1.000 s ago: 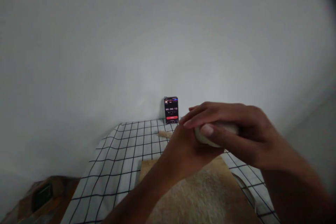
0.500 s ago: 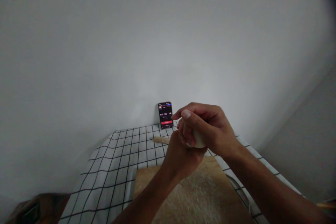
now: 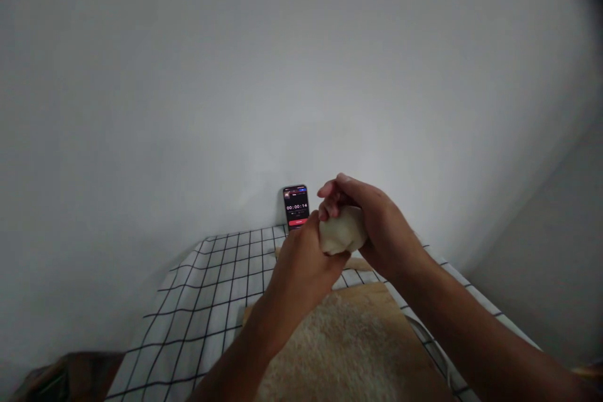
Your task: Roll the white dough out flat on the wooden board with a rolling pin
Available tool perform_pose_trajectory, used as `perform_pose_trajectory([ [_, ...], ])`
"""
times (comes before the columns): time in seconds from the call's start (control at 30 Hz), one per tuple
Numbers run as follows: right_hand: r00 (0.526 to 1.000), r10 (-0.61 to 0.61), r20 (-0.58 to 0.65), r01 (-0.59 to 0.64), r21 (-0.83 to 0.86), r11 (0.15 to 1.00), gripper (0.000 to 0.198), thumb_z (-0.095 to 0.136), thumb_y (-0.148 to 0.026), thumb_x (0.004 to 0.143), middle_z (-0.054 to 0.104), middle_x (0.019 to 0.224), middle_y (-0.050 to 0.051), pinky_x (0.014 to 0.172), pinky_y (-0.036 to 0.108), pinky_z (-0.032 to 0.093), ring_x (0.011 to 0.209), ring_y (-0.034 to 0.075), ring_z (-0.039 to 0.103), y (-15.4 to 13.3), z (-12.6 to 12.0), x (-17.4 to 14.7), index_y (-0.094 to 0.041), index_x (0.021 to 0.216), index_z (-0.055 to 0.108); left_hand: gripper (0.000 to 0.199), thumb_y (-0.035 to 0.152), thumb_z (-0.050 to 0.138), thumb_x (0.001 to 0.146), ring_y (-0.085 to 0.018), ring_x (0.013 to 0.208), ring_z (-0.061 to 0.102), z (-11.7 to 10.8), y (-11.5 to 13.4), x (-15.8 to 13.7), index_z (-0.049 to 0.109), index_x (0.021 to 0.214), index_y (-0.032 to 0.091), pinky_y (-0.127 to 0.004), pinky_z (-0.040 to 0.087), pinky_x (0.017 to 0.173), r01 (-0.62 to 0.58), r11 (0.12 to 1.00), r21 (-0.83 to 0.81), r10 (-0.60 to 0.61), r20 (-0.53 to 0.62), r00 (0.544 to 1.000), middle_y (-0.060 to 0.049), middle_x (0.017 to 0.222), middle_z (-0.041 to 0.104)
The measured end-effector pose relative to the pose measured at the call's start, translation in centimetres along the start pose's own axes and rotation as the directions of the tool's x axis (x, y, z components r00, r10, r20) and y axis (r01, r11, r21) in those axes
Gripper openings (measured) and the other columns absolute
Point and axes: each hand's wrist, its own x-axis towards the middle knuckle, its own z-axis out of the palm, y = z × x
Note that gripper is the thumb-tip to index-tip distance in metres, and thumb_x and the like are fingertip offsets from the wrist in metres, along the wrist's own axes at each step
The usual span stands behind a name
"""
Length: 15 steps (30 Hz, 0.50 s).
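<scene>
A pale, rounded lump of dough [image 3: 343,232] is held up between my two hands, above the far edge of a wooden board [image 3: 377,301]. From the left and below, my left hand [image 3: 304,251] closes on it. Cupped around the right and far side is my right hand [image 3: 379,220], with its fingers curled over the top. The underside of the dough is hidden in the left palm. White flour [image 3: 339,345] is scattered over much of the board.
Behind my hands, a wooden rolling pin [image 3: 360,264] lies partly hidden on the checked tablecloth [image 3: 217,289]. A phone [image 3: 296,206] showing a running timer leans against the wall. A curved, rim-like edge [image 3: 431,348] shows right of the board.
My hands have shifted slightly left and turned, exposing more of the dough. The right fingers have moved back over its far side; the left hand now covers the rolling pin's middle.
</scene>
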Motion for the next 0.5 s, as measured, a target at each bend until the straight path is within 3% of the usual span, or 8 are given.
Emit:
perform_pose_trajectory([
  [0.13, 0.988, 0.007, 0.155, -0.001, -0.038, 0.999, 0.047, 0.067, -0.065, 0.095, 0.074, 0.081, 0.004, 0.068, 0.029, 0.055, 0.073, 0.016, 0.068, -0.2, -0.6, -0.1, -0.019, 0.086, 0.076, 0.022, 0.014, 0.067, 0.087, -0.024, 0.097, 0.074, -0.2, 0.0, 0.1, 0.07, 0.108, 0.021, -0.035, 0.06, 0.084, -0.103, 0.982, -0.162, 0.113, 0.059, 0.992, -0.004, 0.1, 0.078],
  [0.23, 0.964, -0.009, 0.264, 0.025, -0.059, 0.998, 0.05, 0.067, -0.067, 0.095, 0.075, 0.079, 0.004, 0.064, 0.028, 0.054, 0.07, 0.016, 0.067, -0.3, -0.9, -0.2, -0.019, 0.085, 0.078, 0.014, 0.018, 0.073, 0.086, -0.022, 0.091, 0.075, -0.4, 0.3, 0.0, 0.069, 0.099, 0.022, -0.032, 0.062, 0.078, -0.001, 0.94, -0.342, 0.059, 0.159, 0.985, -0.001, 0.089, 0.075],
  [0.37, 0.97, 0.015, 0.242, 0.016, -0.127, 0.992, 0.045, 0.067, -0.062, 0.097, 0.068, 0.068, 0.0, 0.053, 0.024, 0.047, 0.058, 0.012, 0.059, -0.4, -0.9, -0.3, -0.019, 0.087, 0.078, 0.019, 0.021, 0.08, 0.081, -0.019, 0.087, 0.075, -1.0, 0.7, -0.2, 0.072, 0.097, 0.022, -0.027, 0.061, 0.073, 0.132, 0.901, -0.414, 0.019, 0.341, 0.94, 0.001, 0.088, 0.075],
  [0.5, 0.963, 0.033, 0.267, 0.018, -0.185, 0.983, 0.04, 0.068, -0.056, 0.098, 0.066, 0.069, -0.001, 0.057, 0.023, 0.048, 0.063, 0.012, 0.061, -0.6, -0.7, -0.3, -0.019, 0.083, 0.077, 0.026, 0.025, 0.075, 0.082, -0.017, 0.085, 0.076, -0.9, 0.6, -0.3, 0.075, 0.107, 0.02, -0.023, 0.056, 0.068, 0.155, 0.889, -0.43, 0.016, 0.368, 0.93, 0.003, 0.084, 0.074],
])
